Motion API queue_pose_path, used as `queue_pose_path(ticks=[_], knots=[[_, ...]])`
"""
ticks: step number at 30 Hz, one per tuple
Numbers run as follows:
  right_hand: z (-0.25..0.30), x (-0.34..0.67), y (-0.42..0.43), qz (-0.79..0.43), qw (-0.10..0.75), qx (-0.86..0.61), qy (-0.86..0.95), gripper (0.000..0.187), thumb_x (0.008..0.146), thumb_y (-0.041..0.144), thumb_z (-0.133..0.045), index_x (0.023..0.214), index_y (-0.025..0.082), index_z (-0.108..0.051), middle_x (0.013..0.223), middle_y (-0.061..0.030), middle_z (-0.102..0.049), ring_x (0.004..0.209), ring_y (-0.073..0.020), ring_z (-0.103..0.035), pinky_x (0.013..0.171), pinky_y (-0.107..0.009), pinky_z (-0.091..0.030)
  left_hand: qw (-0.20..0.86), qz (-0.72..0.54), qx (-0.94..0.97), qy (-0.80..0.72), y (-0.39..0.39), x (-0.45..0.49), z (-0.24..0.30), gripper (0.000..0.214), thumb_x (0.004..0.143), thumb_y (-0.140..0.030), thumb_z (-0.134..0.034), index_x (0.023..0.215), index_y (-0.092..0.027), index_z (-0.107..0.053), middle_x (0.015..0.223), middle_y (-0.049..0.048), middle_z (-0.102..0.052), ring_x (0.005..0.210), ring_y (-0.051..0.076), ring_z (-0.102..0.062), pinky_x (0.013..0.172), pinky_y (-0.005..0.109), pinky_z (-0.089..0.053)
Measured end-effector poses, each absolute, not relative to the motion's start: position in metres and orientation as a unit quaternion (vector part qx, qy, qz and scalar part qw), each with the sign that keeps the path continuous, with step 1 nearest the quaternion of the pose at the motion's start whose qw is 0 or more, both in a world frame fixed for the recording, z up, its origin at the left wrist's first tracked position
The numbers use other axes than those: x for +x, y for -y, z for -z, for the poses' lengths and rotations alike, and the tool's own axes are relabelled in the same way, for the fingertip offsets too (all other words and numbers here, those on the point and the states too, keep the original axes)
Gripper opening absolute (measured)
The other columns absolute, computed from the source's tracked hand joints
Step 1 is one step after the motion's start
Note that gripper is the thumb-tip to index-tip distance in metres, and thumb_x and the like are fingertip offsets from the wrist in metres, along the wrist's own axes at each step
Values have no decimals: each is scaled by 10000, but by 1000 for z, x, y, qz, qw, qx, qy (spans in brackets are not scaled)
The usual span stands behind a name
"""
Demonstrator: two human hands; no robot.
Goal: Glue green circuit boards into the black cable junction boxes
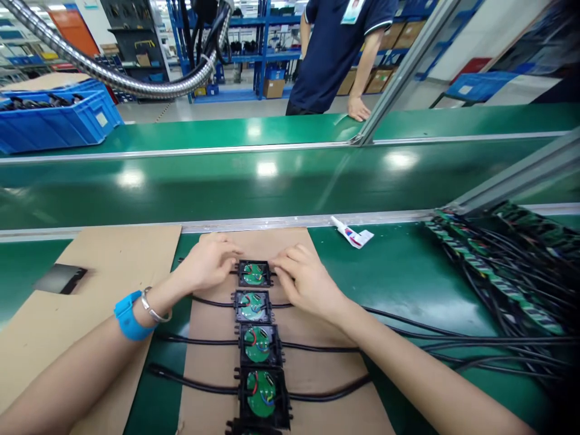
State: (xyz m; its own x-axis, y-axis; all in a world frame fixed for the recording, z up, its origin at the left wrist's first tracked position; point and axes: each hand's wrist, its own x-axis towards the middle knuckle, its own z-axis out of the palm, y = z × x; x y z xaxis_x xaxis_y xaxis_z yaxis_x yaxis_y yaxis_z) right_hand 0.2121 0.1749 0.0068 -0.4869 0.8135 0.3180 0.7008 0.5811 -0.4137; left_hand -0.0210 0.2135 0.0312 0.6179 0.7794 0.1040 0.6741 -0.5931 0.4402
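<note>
Several square black plastic housings with round green circuit boards and coloured wires stand in a column, such as the nearer housing (263,393). At the far end is the farthest black housing (254,273), between my hands. My left hand (211,263) has its fingers bent and thumb against that housing's left edge. On the opposite side, my right hand (301,278) is closed, fingertips at the housing's right edge. Black cables (317,348) leave the housings on both sides. Beneath them lies a cardboard sheet (212,362). My palms hide part of the farthest cables.
A white tube (352,233) lies behind my right hand. Boards with cables (502,272) are heaped at right. Another cardboard sheet (131,266) bears a dark flat piece (61,278). Beyond are a blue crate (58,124), a metal post (399,72) and a person (330,54) leaning on the bench.
</note>
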Motion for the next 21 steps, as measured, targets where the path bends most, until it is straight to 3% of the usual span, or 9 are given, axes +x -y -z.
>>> queue_pose_path(ticks=[3, 7, 10, 14, 18, 21], knots=[[-15, 182, -163, -74, 170, -464, 866, 292, 910, 169, -418, 1067, 115, -658, 961, -130, -609, 915, -250, -468, 811, -386, -382, 195, -128, 872, -430, -215, -29, -21, 132, 795, -168, -588, 822, -176, -717, 811, 33, -687, 829, 199, -621, 800, 321, -465], [-17, 147, -156, -49, 83, -471, 877, 402, 940, 303, -415, 1148, 31, -626, 1008, -181, -589, 950, -293, -450, 820, -424, -363, 213, -120, 860, -447, -211, -29, -10, 133, 799, -154, -574, 768, -179, -701, 790, 15, -681, 741, 160, -624, 697, 252, -464], [-14, 142, -160, -40, 69, -453, 888, 418, 947, 332, -400, 1068, 26, -658, 1000, -181, -583, 972, -300, -445, 826, -431, -346, 217, -117, 855, -456, -211, -27, -7, 132, 808, -165, -576, 741, -173, -689, 789, 18, -666, 732, 157, -619, 682, 243, -458], [-13, 152, -168, -48, 66, -445, 892, 375, 937, 281, -407, 1095, 48, -654, 1015, -162, -592, 973, -287, -448, 803, -421, -333, 202, -115, 859, -457, -209, -28, -9, 153, 828, -183, -575, 719, -170, -681, 773, 28, -653, 748, 171, -619, 705, 260, -465], [-20, 163, -152, -49, 76, -447, 890, 375, 966, 274, -372, 1197, 110, -618, 1075, -136, -593, 1009, -275, -436, 826, -411, -328, 163, -139, 864, -455, -185, -34, -17, 154, 852, -178, -537, 868, -141, -685, 902, 84, -661, 890, 224, -614, 825, 339, -471], [-22, 158, -126, -52, 89, -445, 889, 395, 968, 281, -366, 1224, 96, -602, 1080, -145, -578, 1002, -278, -423, 843, -421, -329, 165, -140, 871, -440, -160, -40, -16, 133, 841, -202, -569, 891, -159, -684, 892, 63, -670, 874, 219, -619, 817, 338, -480]])
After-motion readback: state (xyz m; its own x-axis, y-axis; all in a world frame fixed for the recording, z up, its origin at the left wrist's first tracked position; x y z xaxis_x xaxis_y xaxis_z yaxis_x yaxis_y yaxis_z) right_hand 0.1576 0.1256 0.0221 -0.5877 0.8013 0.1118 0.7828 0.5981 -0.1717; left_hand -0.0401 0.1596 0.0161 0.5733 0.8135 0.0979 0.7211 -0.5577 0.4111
